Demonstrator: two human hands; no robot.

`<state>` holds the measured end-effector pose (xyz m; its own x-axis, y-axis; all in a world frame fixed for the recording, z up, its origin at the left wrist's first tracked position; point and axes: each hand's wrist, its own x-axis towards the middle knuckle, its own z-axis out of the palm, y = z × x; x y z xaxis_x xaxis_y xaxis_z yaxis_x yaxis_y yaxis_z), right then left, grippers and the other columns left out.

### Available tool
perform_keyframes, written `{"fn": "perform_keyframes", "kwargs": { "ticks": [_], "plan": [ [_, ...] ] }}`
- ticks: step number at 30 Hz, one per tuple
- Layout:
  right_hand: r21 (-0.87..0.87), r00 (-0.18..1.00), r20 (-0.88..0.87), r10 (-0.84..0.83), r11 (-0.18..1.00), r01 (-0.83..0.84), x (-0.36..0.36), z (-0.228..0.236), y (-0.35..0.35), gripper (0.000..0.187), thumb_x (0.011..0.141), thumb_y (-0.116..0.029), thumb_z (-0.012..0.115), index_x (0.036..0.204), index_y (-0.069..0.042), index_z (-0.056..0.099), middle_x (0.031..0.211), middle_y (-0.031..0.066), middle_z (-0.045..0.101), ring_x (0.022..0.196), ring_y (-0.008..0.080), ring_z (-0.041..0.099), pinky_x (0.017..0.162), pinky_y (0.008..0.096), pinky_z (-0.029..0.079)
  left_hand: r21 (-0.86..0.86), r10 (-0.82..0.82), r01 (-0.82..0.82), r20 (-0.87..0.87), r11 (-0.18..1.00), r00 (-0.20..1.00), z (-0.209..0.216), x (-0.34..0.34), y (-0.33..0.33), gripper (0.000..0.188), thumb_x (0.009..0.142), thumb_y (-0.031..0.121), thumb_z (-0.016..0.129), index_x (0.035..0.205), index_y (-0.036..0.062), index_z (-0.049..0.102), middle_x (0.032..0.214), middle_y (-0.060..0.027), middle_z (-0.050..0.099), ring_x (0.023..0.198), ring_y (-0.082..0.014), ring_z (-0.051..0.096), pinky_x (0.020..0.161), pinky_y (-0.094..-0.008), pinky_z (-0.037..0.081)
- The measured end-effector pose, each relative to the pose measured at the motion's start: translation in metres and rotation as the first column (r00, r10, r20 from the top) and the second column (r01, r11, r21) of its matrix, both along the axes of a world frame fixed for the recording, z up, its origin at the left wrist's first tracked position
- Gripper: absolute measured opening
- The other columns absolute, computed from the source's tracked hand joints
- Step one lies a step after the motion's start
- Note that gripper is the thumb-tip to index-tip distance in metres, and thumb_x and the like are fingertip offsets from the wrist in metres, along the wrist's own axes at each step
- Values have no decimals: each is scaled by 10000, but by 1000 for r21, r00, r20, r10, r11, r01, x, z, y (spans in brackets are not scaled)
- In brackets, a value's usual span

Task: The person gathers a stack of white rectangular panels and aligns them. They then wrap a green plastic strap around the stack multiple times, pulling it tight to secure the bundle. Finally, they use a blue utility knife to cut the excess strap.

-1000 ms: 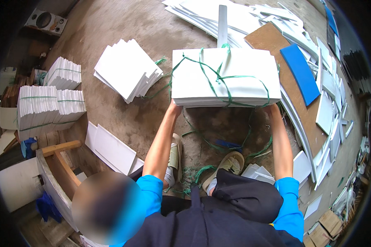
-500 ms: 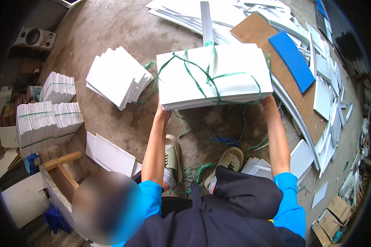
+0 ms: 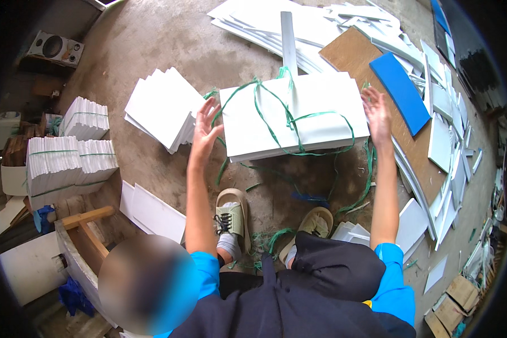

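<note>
A thick stack of white rectangular boards (image 3: 327, 96) lies in front of me, with loose green twine (image 3: 321, 114) looped across its top and hanging over its sides. What bears the stack from beneath is hidden. My left hand (image 3: 207, 130) is held up by the stack's left end, fingers apart and nothing in them. At the right end, my right hand (image 3: 378, 117) is likewise open, its fingers spread close to the corner; whether it touches the boards I cannot tell. Left of my left hand sits a smaller fanned stack of white boards (image 3: 162, 107) on the floor.
Tied bundles of white boards (image 3: 53, 166) stand at the left, near a wooden frame (image 3: 87, 219). A brown board (image 3: 352, 48) with a blue panel (image 3: 399, 93) lies at the right among white offcuts (image 3: 442, 132). Twine scraps (image 3: 276, 239) lie between my shoes (image 3: 232, 219).
Both hands have let go of the white board stack and come up and apart beside its ends. In the picture, the stack sits slightly lower and farther right.
</note>
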<state>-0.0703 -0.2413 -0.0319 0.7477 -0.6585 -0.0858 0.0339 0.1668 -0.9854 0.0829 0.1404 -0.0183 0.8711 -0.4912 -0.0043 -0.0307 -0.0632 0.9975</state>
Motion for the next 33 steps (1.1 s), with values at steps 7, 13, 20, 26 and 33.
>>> {"fn": "perform_keyframes", "kwargs": {
  "ticks": [7, 13, 20, 26, 33],
  "plan": [
    [-546, 971, -15, 239, 811, -209, 1, 119, 71, 176, 886, -159, 526, 1035, -80, 578, 856, 59, 606, 816, 115, 581, 675, 247, 486, 675, -582, 223, 366, 703, 727, 134, 46, -16, 670, 789, 300, 647, 1332, 88, 315, 1342, -152, 372, 1230, -288, 380, 1028, -423, 322],
    [-724, 840, -339, 425, 452, -521, 12, 127, 123, 132, 823, -116, 590, 907, -18, 566, 841, 107, 591, 757, 189, 583, 678, 307, 474, 887, -774, 119, 316, 447, 549, 157, 21, -37, 530, 845, 296, 582, 1277, 60, 384, 1239, -172, 444, 1152, -289, 446, 973, -391, 386],
    [-915, 817, -347, 460, 27, -404, 12, 100, 167, 349, 730, -165, 673, 1016, -53, 508, 916, 83, 552, 936, 237, 529, 830, 358, 401, 681, -493, -2, 532, 732, 688, 90, 20, -64, 386, 841, 285, 583, 1131, 44, 501, 1020, -150, 526, 1040, -309, 488, 869, -400, 404],
    [-810, 877, -204, 436, 427, -401, -6, 101, 163, 286, 788, 13, 566, 1058, -57, 502, 835, 77, 541, 819, 191, 576, 739, 321, 446, 540, -293, -24, 492, 841, 820, 87, 13, -76, 289, 877, 293, 533, 912, 6, 555, 848, -190, 608, 772, -330, 587, 697, -403, 445],
    [-94, 979, 121, 162, 984, -151, -27, 135, 119, 230, 893, -52, 491, 1121, -42, 462, 816, 20, 482, 468, 19, 413, 434, 177, 393, 452, -334, 37, 601, 891, 726, 85, 9, -66, 297, 838, 291, 600, 771, 2, 576, 755, -150, 596, 617, -257, 561, 601, -362, 428]
  ]
}}
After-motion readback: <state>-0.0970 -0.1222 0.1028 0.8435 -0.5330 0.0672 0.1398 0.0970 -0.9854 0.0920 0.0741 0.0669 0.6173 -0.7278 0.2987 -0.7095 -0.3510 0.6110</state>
